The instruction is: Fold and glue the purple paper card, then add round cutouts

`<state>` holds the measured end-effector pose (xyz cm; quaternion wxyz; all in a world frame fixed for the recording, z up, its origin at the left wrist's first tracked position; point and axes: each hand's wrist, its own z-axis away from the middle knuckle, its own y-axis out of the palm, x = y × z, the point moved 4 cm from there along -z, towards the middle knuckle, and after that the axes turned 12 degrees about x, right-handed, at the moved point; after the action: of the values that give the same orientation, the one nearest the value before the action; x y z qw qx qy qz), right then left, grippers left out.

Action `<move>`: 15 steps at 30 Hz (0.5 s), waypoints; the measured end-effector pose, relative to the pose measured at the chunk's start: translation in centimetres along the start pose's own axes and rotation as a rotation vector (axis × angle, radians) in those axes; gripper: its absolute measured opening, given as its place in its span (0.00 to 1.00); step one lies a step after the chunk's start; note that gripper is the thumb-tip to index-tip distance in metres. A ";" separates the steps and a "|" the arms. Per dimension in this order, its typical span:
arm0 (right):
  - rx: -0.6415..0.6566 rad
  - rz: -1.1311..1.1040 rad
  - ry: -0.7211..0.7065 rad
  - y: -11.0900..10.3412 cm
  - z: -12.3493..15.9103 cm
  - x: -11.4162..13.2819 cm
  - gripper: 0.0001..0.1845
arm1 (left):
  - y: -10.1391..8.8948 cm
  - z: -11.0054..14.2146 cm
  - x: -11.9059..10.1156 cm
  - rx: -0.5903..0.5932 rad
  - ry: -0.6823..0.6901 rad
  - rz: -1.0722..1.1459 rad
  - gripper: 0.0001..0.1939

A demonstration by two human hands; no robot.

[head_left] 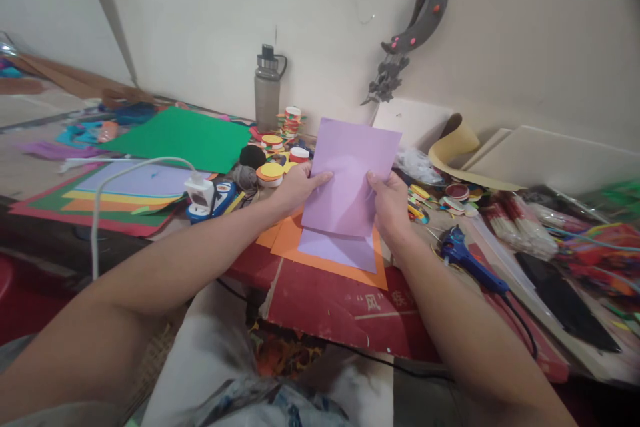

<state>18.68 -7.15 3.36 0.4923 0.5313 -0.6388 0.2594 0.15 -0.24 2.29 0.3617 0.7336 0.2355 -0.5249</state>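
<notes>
Lilac paper sheet (350,180), rectangular, held up, tilted

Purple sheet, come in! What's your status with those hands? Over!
Left hand: pinching left edge. Right hand: pinching right edge. Purple sheet: held up over lower purple one on orange paper. Only thumbs cover its front; glue gun off right.

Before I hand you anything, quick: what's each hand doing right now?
Left hand: closed, holding the raised purple sheet by its left edge.
Right hand: closed, holding the same sheet by its right edge.
</notes>
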 end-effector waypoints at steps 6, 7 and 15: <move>0.022 0.059 0.011 -0.3 -0.1 -0.2 0.20 | 0.3 0.3 -0.2 0.011 -0.039 0.030 0.21; 0.022 0.071 0.014 -0.3 -0.1 -0.1 0.20 | 0.4 0.3 -0.3 0.017 -0.040 0.046 0.21; 0.017 0.085 0.069 -0.5 -0.3 -0.3 0.22 | 0.9 0.6 -0.4 0.004 -0.106 0.090 0.18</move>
<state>19.20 -6.89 3.11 0.4979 0.4987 -0.6412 0.3036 0.31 -1.27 2.80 0.3953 0.7155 0.1816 -0.5466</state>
